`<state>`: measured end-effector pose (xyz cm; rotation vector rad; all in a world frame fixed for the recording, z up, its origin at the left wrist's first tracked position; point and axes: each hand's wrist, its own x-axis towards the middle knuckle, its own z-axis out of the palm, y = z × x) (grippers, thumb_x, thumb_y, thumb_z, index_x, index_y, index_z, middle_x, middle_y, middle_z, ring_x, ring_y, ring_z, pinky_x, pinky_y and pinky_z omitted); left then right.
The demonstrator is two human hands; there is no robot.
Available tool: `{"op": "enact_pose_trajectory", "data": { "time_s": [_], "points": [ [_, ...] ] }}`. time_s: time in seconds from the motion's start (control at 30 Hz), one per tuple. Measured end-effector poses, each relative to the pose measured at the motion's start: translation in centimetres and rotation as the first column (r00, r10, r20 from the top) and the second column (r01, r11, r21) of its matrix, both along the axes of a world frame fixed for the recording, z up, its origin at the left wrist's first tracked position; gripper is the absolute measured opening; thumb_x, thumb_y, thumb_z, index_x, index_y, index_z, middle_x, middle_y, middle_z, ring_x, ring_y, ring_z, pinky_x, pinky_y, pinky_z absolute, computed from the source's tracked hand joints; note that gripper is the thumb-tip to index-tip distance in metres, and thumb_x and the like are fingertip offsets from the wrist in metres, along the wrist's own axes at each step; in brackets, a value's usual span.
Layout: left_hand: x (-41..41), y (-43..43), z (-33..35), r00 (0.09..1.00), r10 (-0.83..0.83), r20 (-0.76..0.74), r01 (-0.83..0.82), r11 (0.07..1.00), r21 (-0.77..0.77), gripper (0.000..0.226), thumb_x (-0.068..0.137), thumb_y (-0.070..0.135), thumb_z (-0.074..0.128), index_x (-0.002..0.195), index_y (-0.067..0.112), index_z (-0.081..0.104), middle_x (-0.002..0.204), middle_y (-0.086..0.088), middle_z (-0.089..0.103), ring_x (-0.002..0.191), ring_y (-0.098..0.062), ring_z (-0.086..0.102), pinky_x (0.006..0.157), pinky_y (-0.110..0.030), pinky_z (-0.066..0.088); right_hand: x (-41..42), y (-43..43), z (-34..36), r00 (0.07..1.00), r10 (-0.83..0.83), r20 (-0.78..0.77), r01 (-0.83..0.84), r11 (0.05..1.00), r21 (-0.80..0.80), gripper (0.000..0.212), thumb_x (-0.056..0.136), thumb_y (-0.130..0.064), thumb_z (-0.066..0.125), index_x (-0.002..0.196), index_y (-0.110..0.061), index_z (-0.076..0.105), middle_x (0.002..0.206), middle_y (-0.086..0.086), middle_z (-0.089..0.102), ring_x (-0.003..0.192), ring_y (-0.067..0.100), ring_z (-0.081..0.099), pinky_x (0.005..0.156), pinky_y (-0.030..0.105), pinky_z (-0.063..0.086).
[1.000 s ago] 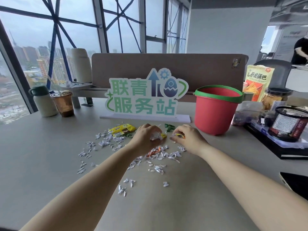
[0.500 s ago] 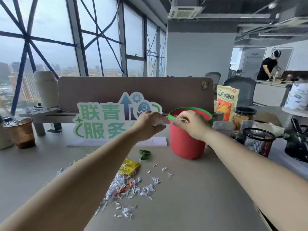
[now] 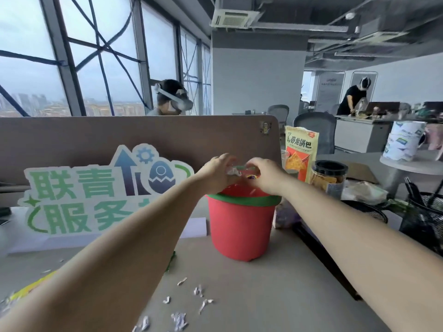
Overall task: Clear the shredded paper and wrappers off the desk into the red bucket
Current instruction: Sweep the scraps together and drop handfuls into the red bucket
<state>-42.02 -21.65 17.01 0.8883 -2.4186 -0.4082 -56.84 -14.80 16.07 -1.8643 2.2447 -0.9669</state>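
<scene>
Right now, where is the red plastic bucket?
In the head view the red plastic bucket stands right of centre on the desk, beneath the left hand and right hand, between the green-lettered sign and the black-lidded jar.

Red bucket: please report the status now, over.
Left hand grips shredded paper, right hand pinches a wrapper, both above the red bucket. Loose scraps lie on the desk. Nothing in the way.

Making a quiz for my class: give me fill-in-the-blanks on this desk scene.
The left hand holds white paper over the ___ bucket. The right hand pinches a ___. The bucket's rim is ___. Loose shreds lie on the ___.
Missing: red; wrapper; green; desk.
</scene>
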Motion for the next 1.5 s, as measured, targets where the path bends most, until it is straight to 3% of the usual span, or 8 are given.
{"op": "enact_pose_trajectory", "data": {
  "time_s": [0.13, 0.27, 0.43, 0.67, 0.87, 1.07, 1.2, 1.5],
  "points": [
    [-0.3, -0.6, 0.0, 0.999, -0.038, 0.025, 0.037, 0.999, 0.026, 0.060, 0.081, 0.030, 0.068, 0.135, 0.020, 0.043, 0.132, -0.003, 0.056, 0.115, -0.022, 0.055, 0.091, -0.022, 0.040, -0.5, -0.1, 0.0, 1.000, -0.024, -0.009, 0.024, 0.999, 0.042, 0.067, 0.077, -0.035, 0.070, 0.135, -0.017, 0.042, 0.129, 0.007, 0.056, 0.112, 0.025, 0.056, 0.086, 0.030, 0.046],
    [0.3, -0.4, 0.3, 0.997, -0.028, 0.078, 0.028, 1.000, -0.004, 0.048, 0.082, 0.033, 0.066, 0.126, 0.020, 0.053, 0.125, -0.002, 0.060, 0.111, -0.022, 0.057, 0.094, -0.029, 0.045, -0.4, 0.3, 0.4, 0.999, -0.010, 0.030, 0.008, 0.996, 0.090, 0.080, 0.070, -0.044, 0.075, 0.137, -0.018, 0.039, 0.128, 0.005, 0.056, 0.111, 0.023, 0.057, 0.093, 0.036, 0.048],
    [1.4, 0.2, 0.2, 0.992, -0.058, 0.116, 0.062, 0.998, -0.033, 0.027, 0.083, 0.033, 0.063, 0.107, 0.020, 0.066, 0.101, -0.005, 0.065, 0.096, -0.026, 0.061, 0.086, -0.039, 0.050, 0.1, 1.4, 0.7, 1.000, -0.016, -0.010, 0.017, 0.995, 0.095, 0.065, 0.073, -0.044, 0.072, 0.128, -0.019, 0.048, 0.124, 0.005, 0.057, 0.109, 0.022, 0.056, 0.095, 0.037, 0.047],
    [6.0, 3.1, 0.1, 0.998, -0.061, 0.005, 0.060, 0.996, 0.070, 0.036, 0.085, 0.023, 0.064, 0.119, 0.014, 0.060, 0.121, -0.004, 0.064, 0.113, -0.020, 0.059, 0.100, -0.029, 0.044, 2.8, 4.6, 1.2, 0.999, -0.004, -0.048, 0.005, 1.000, 0.020, 0.043, 0.079, -0.042, 0.067, 0.114, -0.020, 0.058, 0.119, 0.003, 0.060, 0.110, 0.021, 0.056, 0.096, 0.037, 0.046],
    [14.6, 7.4, -4.5, 0.996, 0.050, -0.070, -0.048, 0.998, 0.032, 0.029, 0.087, 0.026, 0.061, 0.116, 0.019, 0.060, 0.117, 0.002, 0.062, 0.110, -0.012, 0.056, 0.087, -0.022, 0.040, 8.7, 8.0, -2.8, 0.993, 0.076, -0.087, -0.093, 0.973, -0.211, 0.020, 0.082, -0.024, 0.063, 0.101, -0.017, 0.065, 0.108, 0.004, 0.062, 0.107, 0.023, 0.055, 0.095, 0.032, 0.041],
    [23.9, 10.8, -12.7, 0.967, 0.201, 0.159, -0.219, 0.970, 0.106, 0.043, 0.083, 0.040, 0.063, 0.122, 0.023, 0.055, 0.133, -0.004, 0.054, 0.119, -0.024, 0.054, 0.099, -0.031, 0.042, 13.7, 9.9, -9.4, 0.960, 0.080, -0.270, -0.162, 0.940, -0.299, 0.021, 0.080, -0.011, 0.062, 0.100, -0.011, 0.067, 0.130, 0.006, 0.057, 0.140, 0.027, 0.027, 0.110, 0.022, 0.012],
    [26.9, 12.0, -14.5, 0.960, 0.243, 0.135, -0.260, 0.958, 0.120, 0.047, 0.085, 0.037, 0.062, 0.127, 0.019, 0.052, 0.134, -0.005, 0.053, 0.123, -0.022, 0.050, 0.099, -0.028, 0.037, 13.5, 9.6, -9.2, 0.937, 0.045, -0.347, -0.145, 0.953, -0.267, 0.024, 0.082, -0.010, 0.057, 0.106, -0.010, 0.063, 0.138, 0.006, 0.050, 0.144, 0.025, 0.018, 0.112, 0.025, 0.012],
    [26.4, 10.8, -13.8, 0.960, 0.236, 0.150, -0.251, 0.964, 0.088, 0.043, 0.088, 0.036, 0.058, 0.128, 0.021, 0.051, 0.134, -0.002, 0.054, 0.122, -0.020, 0.051, 0.098, -0.029, 0.039, 12.2, 9.6, -8.7, 0.957, -0.015, -0.289, -0.031, 0.987, -0.155, 0.031, 0.085, -0.015, 0.055, 0.115, -0.011, 0.057, 0.142, 0.004, 0.044, 0.143, 0.023, 0.018, 0.115, 0.032, 0.016]
  ]
}}
